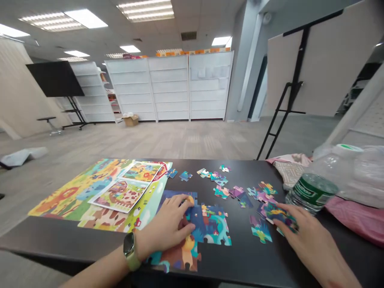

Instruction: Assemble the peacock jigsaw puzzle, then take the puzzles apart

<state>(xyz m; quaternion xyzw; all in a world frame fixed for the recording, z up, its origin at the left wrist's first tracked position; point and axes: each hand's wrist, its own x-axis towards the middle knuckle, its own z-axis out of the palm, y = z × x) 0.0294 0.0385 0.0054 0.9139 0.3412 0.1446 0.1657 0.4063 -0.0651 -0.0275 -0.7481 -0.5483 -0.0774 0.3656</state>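
Observation:
My left hand (168, 224), with a green-banded watch (130, 250) on its wrist, rests on a partly joined jigsaw puzzle (211, 228) in dark blue, teal and brown. Its thumb is spread from the fingers, and nothing shows in its grasp. Over to the right, my right hand (309, 236) grips a colourful puzzle piece (280, 214) between thumb and fingers; it may be more than one piece. Loose puzzle pieces (261, 230) lie below and around that hand. More loose pieces (220, 178) are scattered behind the joined part.
Finished-looking animal puzzles (69, 192) and a printed picture card (115, 194) cover the table's left side. A water bottle (315, 188) stands at the right by a pink cloth bag (354, 214). Beyond the dark table (237, 260) are an easel (288, 96) and white shelves (171, 88).

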